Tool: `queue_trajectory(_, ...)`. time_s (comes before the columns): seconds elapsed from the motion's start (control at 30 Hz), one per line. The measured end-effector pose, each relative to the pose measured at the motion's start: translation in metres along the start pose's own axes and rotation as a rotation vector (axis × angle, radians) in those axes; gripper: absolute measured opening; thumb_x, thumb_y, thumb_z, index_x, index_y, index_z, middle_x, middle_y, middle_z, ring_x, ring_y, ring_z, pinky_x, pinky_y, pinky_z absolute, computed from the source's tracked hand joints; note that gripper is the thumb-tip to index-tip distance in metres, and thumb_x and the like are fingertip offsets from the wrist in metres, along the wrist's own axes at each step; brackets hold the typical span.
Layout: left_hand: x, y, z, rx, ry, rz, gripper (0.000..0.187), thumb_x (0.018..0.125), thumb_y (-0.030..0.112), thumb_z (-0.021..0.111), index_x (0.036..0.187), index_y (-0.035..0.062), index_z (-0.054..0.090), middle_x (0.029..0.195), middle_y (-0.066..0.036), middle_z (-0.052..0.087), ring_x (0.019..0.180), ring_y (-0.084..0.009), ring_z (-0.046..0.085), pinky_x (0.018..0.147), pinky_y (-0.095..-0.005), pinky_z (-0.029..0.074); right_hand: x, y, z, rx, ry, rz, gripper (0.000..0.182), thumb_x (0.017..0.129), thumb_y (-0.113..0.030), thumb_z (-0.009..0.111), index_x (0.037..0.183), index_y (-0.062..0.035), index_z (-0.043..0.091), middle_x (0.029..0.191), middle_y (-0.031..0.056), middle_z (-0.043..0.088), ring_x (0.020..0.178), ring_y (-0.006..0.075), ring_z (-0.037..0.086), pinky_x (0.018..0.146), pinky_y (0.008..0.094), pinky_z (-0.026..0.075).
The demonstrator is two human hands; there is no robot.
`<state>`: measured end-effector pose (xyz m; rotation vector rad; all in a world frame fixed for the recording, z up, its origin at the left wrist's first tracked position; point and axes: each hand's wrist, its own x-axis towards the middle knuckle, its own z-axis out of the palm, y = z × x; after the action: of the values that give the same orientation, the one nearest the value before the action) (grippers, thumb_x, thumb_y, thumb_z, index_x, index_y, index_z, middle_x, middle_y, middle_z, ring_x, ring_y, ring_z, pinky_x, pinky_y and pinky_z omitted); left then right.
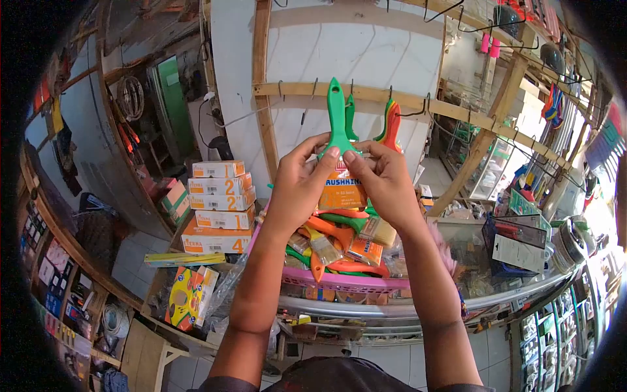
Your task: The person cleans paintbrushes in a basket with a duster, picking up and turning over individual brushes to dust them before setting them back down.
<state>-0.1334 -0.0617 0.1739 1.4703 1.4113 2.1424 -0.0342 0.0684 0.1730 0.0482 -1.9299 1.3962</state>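
Observation:
A paint brush with a green handle [336,117] and an orange printed wrapper is held upright between my two hands. My left hand [307,168] grips it from the left, thumb on the base of the handle. From the right, my right hand [382,171] pinches it the same way. Below the hands, a pink basket [346,282] holds several brushes with orange, green and yellow handles. Behind the held brush, another green-handled brush [351,117] hangs on a hook of the wooden rail, and red, yellow and green brushes [391,125] hang further right.
Stacked white and orange boxes [219,219] stand left of the basket. A glass counter [483,287] with a metal edge runs below and right, bearing a dark blue tray [516,245]. Metal hooks stick out from the wooden rail [300,90].

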Motion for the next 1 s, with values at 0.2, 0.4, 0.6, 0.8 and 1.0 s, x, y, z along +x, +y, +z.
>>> queue_trajectory(0.2, -0.003, 0.002, -0.01, -0.12, -0.035, -0.101, 0.037, 0.101, 0.016, 0.057, 0.13, -0.0073, 0.052, 0.117, -0.013, 0.065, 0.1, -0.0123, 0.064, 0.086, -0.0273, 0.054, -0.003, -0.016, 0.011, 0.098, 0.041, 0.114, 0.028, 0.098, -0.021, 0.064, 0.099, 0.0064, 0.064, 0.063, 0.0002, 0.06, 0.05, 0.0025, 0.046, 0.044, 0.023, 0.035)
queue_trajectory(0.4, 0.007, -0.01, -0.021, -0.31, -0.131, -0.222, 0.038, 0.1, 0.017, 0.057, 0.131, -0.0033, 0.052, 0.109, -0.01, 0.067, 0.098, -0.0126, 0.067, 0.082, -0.0259, 0.055, 0.003, -0.004, 0.009, 0.064, 0.057, 0.098, 0.028, 0.096, -0.022, 0.066, 0.097, 0.0061, 0.066, 0.064, 0.0021, 0.061, 0.049, 0.0055, 0.05, 0.043, 0.0259, 0.036)
queue_trajectory(0.6, 0.01, -0.011, -0.025, 0.071, -0.17, -0.284, 0.037, 0.1, 0.016, 0.056, 0.131, -0.0028, 0.051, 0.107, -0.012, 0.068, 0.098, -0.0151, 0.066, 0.084, -0.0296, 0.053, 0.003, 0.012, 0.007, -0.251, -0.004, 0.149, 0.024, 0.098, -0.019, 0.062, 0.103, 0.005, 0.065, 0.075, 0.007, 0.068, 0.063, 0.0075, 0.061, 0.053, 0.0244, 0.046)
queue_trajectory(0.8, 0.031, -0.086, -0.041, 0.388, -0.123, -0.083, 0.041, 0.099, 0.016, 0.057, 0.134, -0.0034, 0.048, 0.112, -0.019, 0.067, 0.102, -0.0227, 0.066, 0.089, -0.0343, 0.052, 0.035, 0.091, -0.004, -0.448, 0.112, 0.041, 0.038, 0.094, -0.023, 0.064, 0.116, 0.0077, 0.06, 0.071, 0.0231, 0.066, 0.067, 0.0291, 0.069, 0.062, 0.0399, 0.05)
queue_trajectory(1.0, 0.008, -0.088, -0.059, 0.343, -0.074, -0.023, 0.041, 0.101, 0.019, 0.056, 0.136, 0.0009, 0.048, 0.127, -0.018, 0.059, 0.111, -0.0237, 0.063, 0.091, -0.0338, 0.051, 0.08, 0.159, -0.03, -0.424, 0.148, 0.005, 0.039, 0.097, -0.023, 0.061, 0.123, 0.0062, 0.057, 0.09, 0.0222, 0.072, 0.08, 0.0287, 0.073, 0.071, 0.0378, 0.054)
